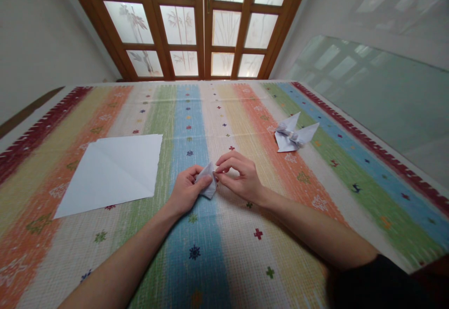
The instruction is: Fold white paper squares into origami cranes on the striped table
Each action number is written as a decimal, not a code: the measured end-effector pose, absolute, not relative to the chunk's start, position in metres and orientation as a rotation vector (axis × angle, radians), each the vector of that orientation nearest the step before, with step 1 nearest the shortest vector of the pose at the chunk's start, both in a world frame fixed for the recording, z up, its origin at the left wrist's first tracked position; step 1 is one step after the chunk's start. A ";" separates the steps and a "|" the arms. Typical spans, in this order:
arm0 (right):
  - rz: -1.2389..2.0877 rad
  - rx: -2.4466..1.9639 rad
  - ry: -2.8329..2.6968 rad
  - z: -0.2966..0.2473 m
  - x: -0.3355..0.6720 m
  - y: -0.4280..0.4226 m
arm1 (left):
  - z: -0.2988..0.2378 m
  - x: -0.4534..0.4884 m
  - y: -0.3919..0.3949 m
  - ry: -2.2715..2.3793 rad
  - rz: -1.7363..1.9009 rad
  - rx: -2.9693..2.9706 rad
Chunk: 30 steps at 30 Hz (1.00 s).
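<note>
Both of my hands meet at the middle of the table over a small folded piece of white paper (209, 183). My left hand (186, 189) grips its left side with thumb and fingers closed on it. My right hand (239, 176) pinches the paper's top right edge between thumb and forefinger, the other fingers curled above. The paper rests on or just above the striped tablecloth (224, 253).
A large white sheet (112, 173) with a diagonal crease lies flat to the left. A finished white origami figure (293, 134) sits at the right on the orange stripe. Beyond the table stands a wooden door with frosted glass panes (196, 23).
</note>
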State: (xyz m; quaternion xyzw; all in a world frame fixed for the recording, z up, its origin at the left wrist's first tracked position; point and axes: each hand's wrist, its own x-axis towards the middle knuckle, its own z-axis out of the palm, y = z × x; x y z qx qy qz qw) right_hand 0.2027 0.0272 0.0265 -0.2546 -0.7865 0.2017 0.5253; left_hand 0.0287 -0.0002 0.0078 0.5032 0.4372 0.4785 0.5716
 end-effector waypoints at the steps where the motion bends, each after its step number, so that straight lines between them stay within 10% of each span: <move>1: 0.475 -0.602 -1.882 0.026 0.203 0.027 | 0.008 0.029 0.000 1.032 1.136 1.177; 30: 1.005 -0.809 -1.766 0.025 0.199 0.024 | 0.015 0.030 -0.005 1.290 1.259 1.447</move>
